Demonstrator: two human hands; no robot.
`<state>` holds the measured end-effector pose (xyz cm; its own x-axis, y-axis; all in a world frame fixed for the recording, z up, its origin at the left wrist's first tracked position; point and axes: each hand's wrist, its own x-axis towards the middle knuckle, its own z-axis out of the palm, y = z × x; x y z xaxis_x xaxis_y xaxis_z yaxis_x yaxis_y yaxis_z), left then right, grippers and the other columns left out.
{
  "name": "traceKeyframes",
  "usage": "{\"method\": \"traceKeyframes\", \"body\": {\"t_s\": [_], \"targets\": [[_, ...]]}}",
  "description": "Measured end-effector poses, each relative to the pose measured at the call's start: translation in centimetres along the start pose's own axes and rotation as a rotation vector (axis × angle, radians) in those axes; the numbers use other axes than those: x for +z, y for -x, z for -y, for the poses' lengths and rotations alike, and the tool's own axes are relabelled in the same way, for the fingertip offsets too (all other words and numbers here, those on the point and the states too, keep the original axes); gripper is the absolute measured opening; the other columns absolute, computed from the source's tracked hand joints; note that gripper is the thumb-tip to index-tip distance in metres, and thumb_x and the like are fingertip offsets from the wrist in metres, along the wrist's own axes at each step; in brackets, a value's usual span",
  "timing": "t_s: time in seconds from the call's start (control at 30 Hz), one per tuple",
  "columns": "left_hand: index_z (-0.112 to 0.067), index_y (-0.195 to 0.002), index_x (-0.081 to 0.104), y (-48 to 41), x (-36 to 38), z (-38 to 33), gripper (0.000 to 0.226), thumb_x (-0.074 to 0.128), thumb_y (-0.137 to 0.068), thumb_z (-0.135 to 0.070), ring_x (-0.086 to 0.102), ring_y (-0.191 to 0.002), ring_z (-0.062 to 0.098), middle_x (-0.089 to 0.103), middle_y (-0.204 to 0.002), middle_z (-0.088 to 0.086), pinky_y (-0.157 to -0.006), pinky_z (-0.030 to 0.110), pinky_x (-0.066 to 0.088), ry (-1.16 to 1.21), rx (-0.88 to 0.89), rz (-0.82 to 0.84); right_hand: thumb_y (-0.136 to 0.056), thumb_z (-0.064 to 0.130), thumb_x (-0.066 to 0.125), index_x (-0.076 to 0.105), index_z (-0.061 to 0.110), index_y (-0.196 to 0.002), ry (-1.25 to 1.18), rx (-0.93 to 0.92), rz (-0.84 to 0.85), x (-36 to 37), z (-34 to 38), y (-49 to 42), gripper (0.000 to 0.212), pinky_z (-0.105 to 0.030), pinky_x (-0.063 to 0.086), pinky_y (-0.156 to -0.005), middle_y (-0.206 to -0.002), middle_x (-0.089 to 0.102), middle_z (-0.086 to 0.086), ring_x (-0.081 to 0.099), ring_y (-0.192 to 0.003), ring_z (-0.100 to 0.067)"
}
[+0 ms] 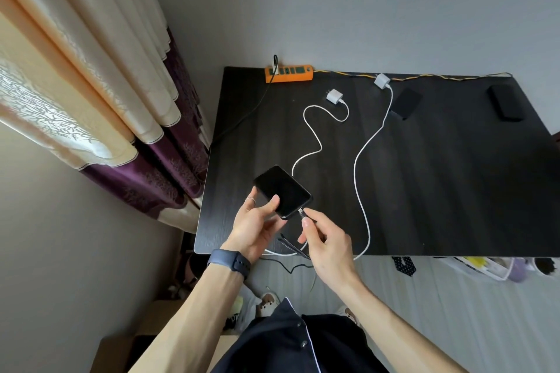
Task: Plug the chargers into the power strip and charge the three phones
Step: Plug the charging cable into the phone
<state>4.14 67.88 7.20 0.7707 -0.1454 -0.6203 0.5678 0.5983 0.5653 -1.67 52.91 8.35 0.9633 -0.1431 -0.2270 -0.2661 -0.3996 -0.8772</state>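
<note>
Black phone (pixel 281 191) clasped in left grip (pixel 254 225); right grip (pixel 325 247) pinches cable plug (pixel 303 212) at port.

Table (pixel 454 191): right end cut off by the frame edge.
Held phone (pixel 281 191): near corner covered by the left hand (pixel 257 221); fingers behind it hidden.
Cable connector (pixel 301 212): pinched by the right hand (pixel 325 239); too small to tell whether it sits in the port.
White cable (pixel 354 169): near loop lost behind the right hand.
Power strip (pixel 289 73): sockets too small to count.
Far-right phone (pixel 506 102): dark on dark, face or back unclear.
Clutter under the table (pixel 491 266): blurred, half hidden.
</note>
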Motion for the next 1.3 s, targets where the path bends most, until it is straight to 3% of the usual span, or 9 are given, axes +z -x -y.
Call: {"method": "traceKeyframes", "body": {"t_s": [0.27, 0.37, 0.6, 0.7, 0.83, 1.0, 1.1, 1.17, 1.3], "targets": [[-0.043, -0.15, 0.026, 0.1, 0.4, -0.1, 0.081, 0.067, -0.091, -0.007, 0.049, -0.08, 0.034, 0.047, -0.086, 0.021, -0.087, 0.049, 0.058, -0.291, 0.27, -0.036, -0.101, 0.03, 0.054, 0.069, 0.023, -0.121, -0.069, 0.106, -0.043, 0.5, 0.1, -0.7, 0.026, -0.006, 0.042, -0.065, -0.069, 0.071, 0.01, 0.059, -0.065, 0.005], [-0.04, -0.152, 0.023, 0.3, 0.7, -0.4, 0.082, 0.066, -0.092, -0.005, 0.063, -0.089, 0.034, 0.059, -0.093, 0.021, -0.077, 0.041, 0.061, -0.314, 0.311, -0.054, -0.101, 0.029, 0.055, 0.07, 0.031, -0.107, -0.112, 0.084, -0.025, 0.6, 0.4, -0.7, 0.017, -0.005, 0.044, -0.068, -0.074, 0.073, 0.009, 0.063, -0.076, -0.006], [-0.045, -0.15, 0.023, 0.8, -0.4, -0.4, 0.081, 0.062, -0.094, -0.002, 0.068, -0.073, 0.02, 0.061, -0.072, 0.017, -0.079, 0.043, 0.06, -0.333, 0.307, -0.078, -0.1, 0.028, 0.055, 0.071, 0.026, -0.089, -0.071, 0.066, 0.007, 1.8, 0.6, -0.6, 0.02, -0.031, 0.052, -0.075, -0.073, 0.072, 0.01, 0.064, -0.075, -0.013], [-0.046, -0.148, 0.029, 0.5, -2.3, -2.4, 0.077, 0.061, -0.094, -0.002, 0.064, -0.068, 0.016, 0.063, -0.078, 0.012, -0.075, 0.037, 0.059, -0.404, 0.21, -0.061, -0.098, 0.03, 0.057, 0.072, 0.021, -0.089, -0.057, 0.122, 0.255, 1.8, 1.4, -1.6, 0.02, -0.027, 0.052, -0.071, -0.076, 0.076, 0.009, 0.061, -0.065, -0.01], [-0.04, -0.145, 0.039, 0.1, -5.9, -6.0, 0.072, 0.056, -0.093, 0.006, 0.07, -0.077, 0.02, 0.071, -0.098, 0.016, -0.07, 0.033, 0.061, -0.491, 0.017, -0.061, -0.086, 0.063, 0.057, 0.075, 0.026, -0.09, 0.294, 0.145, 0.592, 2.3, 0.6, -4.4, 0.041, -0.033, 0.056, -0.085, -0.088, 0.077, 0.01, 0.07, -0.086, -0.006], [-0.035, -0.147, 0.04, -1.2, -10.1, -7.7, 0.071, 0.055, -0.092, 0.008, 0.071, -0.078, 0.024, 0.071, -0.107, 0.012, -0.078, 0.039, 0.059, -0.575, -0.125, -0.175, -0.088, 0.067, 0.049, 0.063, 0.016, -0.115, 0.767, 0.34, 0.388, 2.8, -4.3, -7.3, 0.059, -0.033, 0.049, -0.083, -0.117, 0.069, -0.006, 0.064, -0.103, -0.028], [-0.036, -0.148, 0.038, -2.6, -12.2, -7.0, 0.073, 0.052, -0.092, 0.009, 0.069, -0.068, 0.022, 0.069, -0.105, 0.009, -0.061, 0.032, 0.06, -0.616, -0.183, -0.233, -0.089, 0.07, 0.042, 0.061, 0.01, -0.124, 0.854, 0.475, 0.369, 3.6, -7.2, -7.9, 0.072, -0.036, 0.049, -0.089, -0.126, 0.066, -0.013, 0.062, -0.116, -0.033], [-0.036, -0.147, 0.037, -3.8, -13.0, -5.9, 0.074, 0.051, -0.091, 0.012, 0.067, -0.067, 0.022, 0.067, -0.103, 0.012, -0.05, 0.027, 0.057, -0.664, -0.139, -0.286, -0.093, 0.062, 0.043, 0.064, 0.011, -0.122, 0.85, 0.493, 0.359, 4.4, -8.4, -8.4, 0.062, -0.036, 0.05, -0.09, -0.125, 0.066, -0.013, 0.062, -0.116, -0.033], [-0.03, -0.149, 0.035, -6.2, -14.1, -3.2, 0.076, 0.053, -0.089, 0.013, 0.067, -0.082, 0.031, 0.065, -0.107, 0.018, -0.064, 0.025, 0.054, -0.756, -0.03, -0.332, -0.097, 0.036, 0.048, 0.06, 0.011, -0.119, 0.793, 0.551, 0.239, 5.2, -10.1, -9.9, 0.036, -0.036, 0.051, -0.088, -0.122, 0.067, -0.015, 0.063, -0.114, -0.034]]}}
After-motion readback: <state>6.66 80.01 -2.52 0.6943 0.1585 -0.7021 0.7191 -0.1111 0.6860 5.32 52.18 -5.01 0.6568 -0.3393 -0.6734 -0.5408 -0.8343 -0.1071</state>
